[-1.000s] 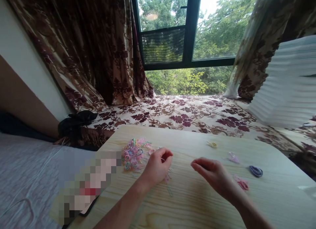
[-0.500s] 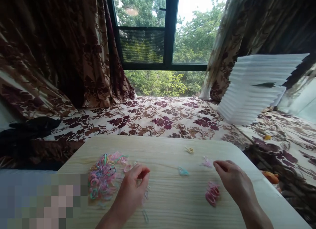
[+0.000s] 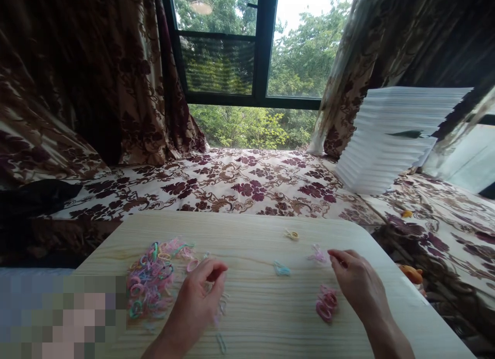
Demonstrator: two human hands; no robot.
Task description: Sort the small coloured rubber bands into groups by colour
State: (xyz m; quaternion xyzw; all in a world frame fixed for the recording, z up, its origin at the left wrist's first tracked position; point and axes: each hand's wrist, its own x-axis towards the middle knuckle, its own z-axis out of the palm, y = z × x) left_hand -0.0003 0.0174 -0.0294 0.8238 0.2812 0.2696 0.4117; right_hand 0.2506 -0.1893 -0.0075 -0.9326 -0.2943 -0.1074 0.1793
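My left hand (image 3: 195, 299) is curled above the table, thumb near the forefinger. Something small and pale shows inside the curl, too unclear to name. Beside it lies a mixed pile of small coloured elastic hair ties (image 3: 152, 279), with a few loose ones (image 3: 220, 343) below the fingers. My right hand (image 3: 358, 284) is pinched closed; whatever its fingertips hold, if anything, cannot be made out. Just left of those fingertips is a pale purple bunch (image 3: 317, 253). Near it are pink hair ties (image 3: 327, 303), a light blue bunch (image 3: 282, 268) and a yellow one (image 3: 292, 235).
The pale wooden table (image 3: 251, 317) has a rounded far-right corner. Beyond it is a ledge with flowered cloth (image 3: 247, 189) below a window. A fanned white paper stack (image 3: 398, 137) stands at right, an orange toy (image 3: 411, 274) beside the table. A blurred patch covers the lower left.
The view has turned right. My right hand has moved right, to beside the pale purple bunch. The light blue bunch has come into sight; the dark blue one is no longer visible. My left hand stays by the pile.
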